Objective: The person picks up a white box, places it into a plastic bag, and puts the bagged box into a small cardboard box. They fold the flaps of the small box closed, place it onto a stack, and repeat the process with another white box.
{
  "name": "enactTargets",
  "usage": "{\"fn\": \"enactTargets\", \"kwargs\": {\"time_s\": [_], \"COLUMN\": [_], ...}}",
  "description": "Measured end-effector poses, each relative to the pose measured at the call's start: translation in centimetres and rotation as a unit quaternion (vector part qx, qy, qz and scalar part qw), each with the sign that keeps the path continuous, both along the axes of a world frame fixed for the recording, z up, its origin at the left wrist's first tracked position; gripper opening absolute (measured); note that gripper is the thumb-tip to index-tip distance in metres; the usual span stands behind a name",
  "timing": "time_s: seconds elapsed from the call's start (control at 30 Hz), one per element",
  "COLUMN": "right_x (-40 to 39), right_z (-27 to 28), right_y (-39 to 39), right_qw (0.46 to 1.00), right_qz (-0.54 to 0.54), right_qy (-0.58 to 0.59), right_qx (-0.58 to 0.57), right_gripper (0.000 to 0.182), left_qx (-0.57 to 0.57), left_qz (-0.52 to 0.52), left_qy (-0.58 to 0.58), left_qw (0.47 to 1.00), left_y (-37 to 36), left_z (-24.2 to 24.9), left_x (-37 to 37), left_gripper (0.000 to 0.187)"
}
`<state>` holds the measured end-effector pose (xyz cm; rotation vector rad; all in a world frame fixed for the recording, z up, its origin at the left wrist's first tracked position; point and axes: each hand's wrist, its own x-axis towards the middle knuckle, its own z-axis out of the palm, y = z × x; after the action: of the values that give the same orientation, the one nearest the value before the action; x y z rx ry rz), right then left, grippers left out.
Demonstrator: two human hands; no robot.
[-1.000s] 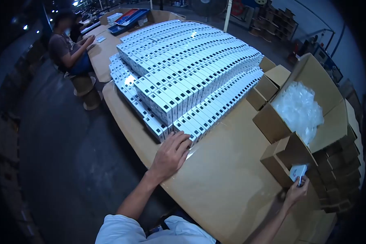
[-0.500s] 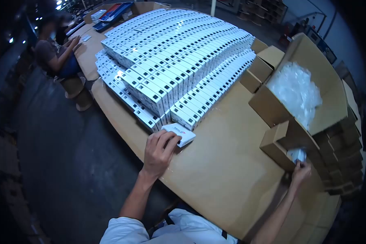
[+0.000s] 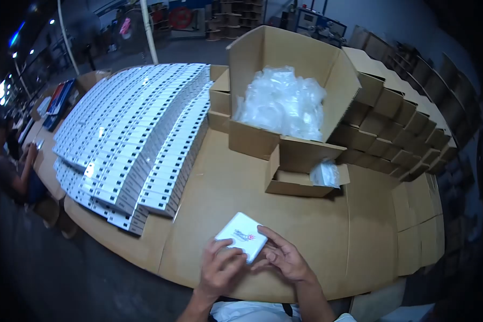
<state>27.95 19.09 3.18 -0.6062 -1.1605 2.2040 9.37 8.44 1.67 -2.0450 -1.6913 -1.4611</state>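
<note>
A small flat white box (image 3: 240, 232) with a printed logo on top is held between my two hands over the front of the table. My left hand (image 3: 220, 268) grips its near left side, fingers on the top face. On its right edge my right hand (image 3: 287, 257) is closed, with the thumb side near the upper corner. Beyond them stands a small open carton (image 3: 298, 189), with a plastic-wrapped white packet (image 3: 326, 174) at its right end. To the left, many identical white boxes (image 3: 129, 129) are stacked in tight rows.
A large open carton (image 3: 252, 140) full of clear plastic bags (image 3: 282, 102) stands behind the small carton. Several folded brown cartons (image 3: 392, 121) are stacked at the right. A person (image 3: 16, 172) sits at the table's far left, near a blue tray (image 3: 59, 99).
My left hand has brought the white box away from the stack to the front. My right hand has left the wrapped packet in the small carton and joined it. The view has turned right.
</note>
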Motion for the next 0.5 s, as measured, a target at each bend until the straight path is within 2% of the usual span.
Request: {"fn": "enactTargets", "kwargs": {"time_s": [0.07,0.17,0.2,0.27,0.33,0.4,0.43,0.5], "right_x": [0.2,1.4,2.0,3.5,4.8,5.7,5.9,6.6], "right_z": [-0.5,-1.1,-1.6,-0.2,0.4,1.1,1.6,1.9], "right_y": [0.4,2.6,3.5,4.9,6.1,7.1,7.7,9.0], "right_qw": [0.998,0.982,0.975,0.974,0.972,0.965,0.959,0.939], "right_qz": [-0.061,-0.185,-0.22,-0.224,-0.221,-0.23,-0.24,-0.261], "right_qy": [0.027,0.02,0.015,0.003,-0.03,-0.054,-0.061,-0.097], "right_qx": [-0.013,-0.028,0.016,0.039,0.071,0.112,0.138,0.201], "right_gripper": [0.039,0.02,0.018,0.018,0.018,0.017,0.017,0.018], "left_qx": [-0.043,-0.095,-0.056,0.024,0.046,0.018,0.005,-0.001], "left_qz": [-0.081,-0.169,-0.133,-0.045,0.027,0.036,0.001,-0.062], "left_qy": [0.069,-0.003,0.035,0.102,0.192,0.302,0.337,0.414], "left_qw": [0.993,0.981,0.989,0.993,0.98,0.952,0.942,0.908], "left_y": [2.2,6.4,8.5,14.1,20.4,26.1,28.4,33.1], "left_z": [1.4,5.3,6.0,7.7,10.5,12.6,13.7,14.5], "left_x": [1.4,1.3,0.1,-2.6,-4.7,-6.4,-6.9,-8.1], "left_gripper": [0.039,0.035,0.033,0.033,0.043,0.059,0.061,0.038]}}
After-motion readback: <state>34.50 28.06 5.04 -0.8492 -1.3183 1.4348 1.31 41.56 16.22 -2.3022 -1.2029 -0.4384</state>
